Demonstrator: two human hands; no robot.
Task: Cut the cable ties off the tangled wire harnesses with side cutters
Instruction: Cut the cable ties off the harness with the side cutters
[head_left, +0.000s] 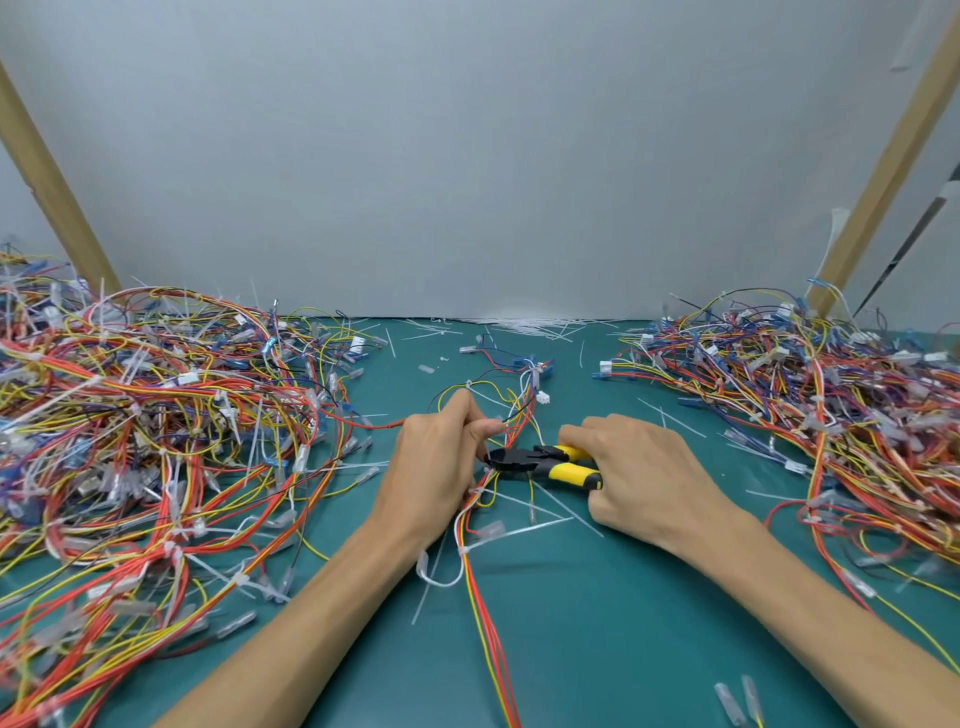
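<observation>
The right hand grips the yellow handles of the side cutters, whose black nose points at the wire harness pinched by the left hand just beside it. The cable tie is hidden there, so, I judge, the blades could nick a wire, or the thumb close above them.

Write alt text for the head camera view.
A person's right hand grips yellow-and-black side cutters, their black jaws at a red-and-yellow wire harness pinched by the left hand. Tangled piles of coloured wires flank them on a green mat strewn with cut white cable ties.
</observation>
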